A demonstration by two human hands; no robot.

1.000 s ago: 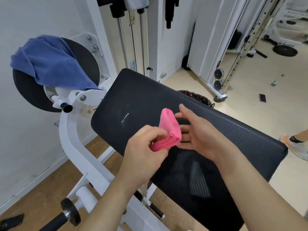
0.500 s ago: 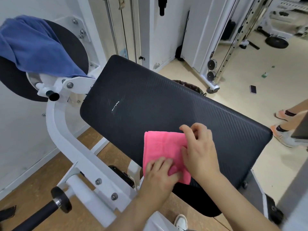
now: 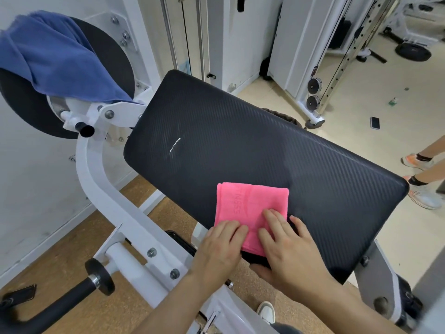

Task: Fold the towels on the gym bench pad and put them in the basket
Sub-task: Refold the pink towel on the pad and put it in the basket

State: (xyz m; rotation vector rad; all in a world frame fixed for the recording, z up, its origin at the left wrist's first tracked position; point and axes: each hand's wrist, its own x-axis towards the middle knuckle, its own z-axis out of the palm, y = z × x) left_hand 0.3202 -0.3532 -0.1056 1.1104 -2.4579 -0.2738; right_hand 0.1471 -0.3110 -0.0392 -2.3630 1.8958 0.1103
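Note:
A pink towel (image 3: pixel 248 208), folded into a small square, lies flat on the near edge of the black bench pad (image 3: pixel 240 145). My left hand (image 3: pixel 221 251) presses its near left corner with flat fingers. My right hand (image 3: pixel 289 247) lies flat on its near right part. Neither hand grips the cloth. A blue towel (image 3: pixel 53 59) hangs crumpled over the black round pad (image 3: pixel 115 68) at the upper left. Behind the bench pad's far edge, the dark rim of a basket (image 3: pixel 281 115) peeks out; most of it is hidden.
The white machine frame (image 3: pixel 108 194) curves down left of the pad, with a black handle (image 3: pixel 72 297) low left. Cable columns (image 3: pixel 192 32) stand behind. A phone (image 3: pixel 375 122) lies on the floor at right, and another person's feet (image 3: pixel 421 179) stand at the far right.
The pink towel was held bunched up above the pad, then laid down as a flat square. Both hands slid back to its near edge, uncovering most of it.

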